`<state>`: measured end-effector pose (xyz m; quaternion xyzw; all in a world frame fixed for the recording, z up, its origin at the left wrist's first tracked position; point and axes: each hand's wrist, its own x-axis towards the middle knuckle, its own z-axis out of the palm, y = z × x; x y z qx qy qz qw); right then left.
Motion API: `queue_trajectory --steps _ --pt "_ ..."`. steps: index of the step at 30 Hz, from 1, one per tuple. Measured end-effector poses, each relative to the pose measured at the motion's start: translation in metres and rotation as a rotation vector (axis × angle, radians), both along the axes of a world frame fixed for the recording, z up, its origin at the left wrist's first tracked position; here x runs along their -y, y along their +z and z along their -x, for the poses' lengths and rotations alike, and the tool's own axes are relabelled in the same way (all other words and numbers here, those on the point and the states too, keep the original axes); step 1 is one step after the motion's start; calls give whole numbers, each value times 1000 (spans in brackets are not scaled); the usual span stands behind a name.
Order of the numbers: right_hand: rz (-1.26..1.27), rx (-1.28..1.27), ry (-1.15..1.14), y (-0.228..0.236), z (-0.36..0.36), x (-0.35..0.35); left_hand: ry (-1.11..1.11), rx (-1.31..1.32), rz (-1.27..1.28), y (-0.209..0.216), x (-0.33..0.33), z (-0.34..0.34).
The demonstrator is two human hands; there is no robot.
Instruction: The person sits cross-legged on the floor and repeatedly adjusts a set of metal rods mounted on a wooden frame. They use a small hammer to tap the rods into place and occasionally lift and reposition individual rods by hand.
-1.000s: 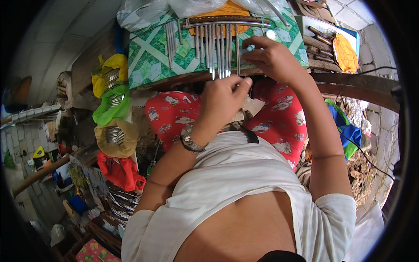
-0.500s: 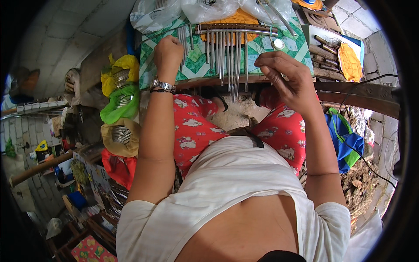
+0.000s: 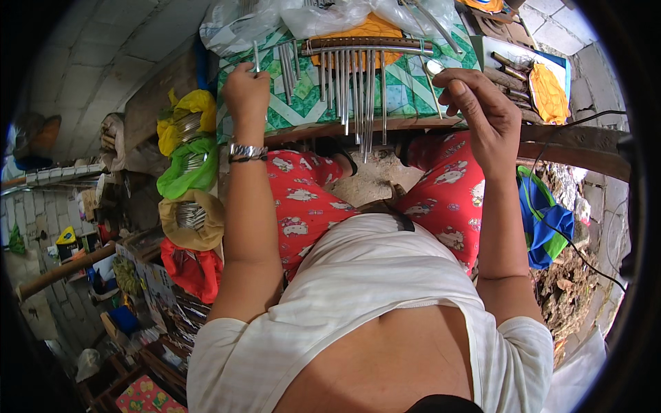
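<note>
Right hand [image 3: 485, 117] is half-curled, can't tell if it's pinching anything, while the left hand [image 3: 246, 95] is wrapped around a slim metal tube [image 3: 256, 56] that wasn't showing half a second ago, so I'd say there's a fresh piece in play. Past the hands, more tubes [image 3: 369, 96] lie below the brown bar [image 3: 365, 43] on the green tabletop [image 3: 310, 110].

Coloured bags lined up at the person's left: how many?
4, from the far end nearer: yellow bag, green bag, tan bag, red bag. Others may be hidden behind the left arm.
</note>
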<state>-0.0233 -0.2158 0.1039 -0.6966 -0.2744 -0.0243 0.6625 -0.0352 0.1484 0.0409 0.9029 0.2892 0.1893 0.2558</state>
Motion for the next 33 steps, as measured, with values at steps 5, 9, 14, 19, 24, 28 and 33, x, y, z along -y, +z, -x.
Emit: queue_trajectory --steps 5,9,14,19,24,28,33 --pt "-12 -45 -42 -5 6 4 15 344 692 1 11 26" --pt "121 21 55 -17 28 -13 -13 416 790 3 31 48" --pt "226 284 76 -34 49 -39 -76 427 859 7 53 61" --pt "173 78 -29 -27 46 -46 -211 435 1103 14 94 68" --pt "55 -276 -88 -12 32 -54 -330 419 1258 24 131 64" --pt "92 -264 -56 -6 24 -53 -312 393 1279 31 147 58" --pt "121 -296 -89 -8 14 -56 -349 395 1283 38 158 52"
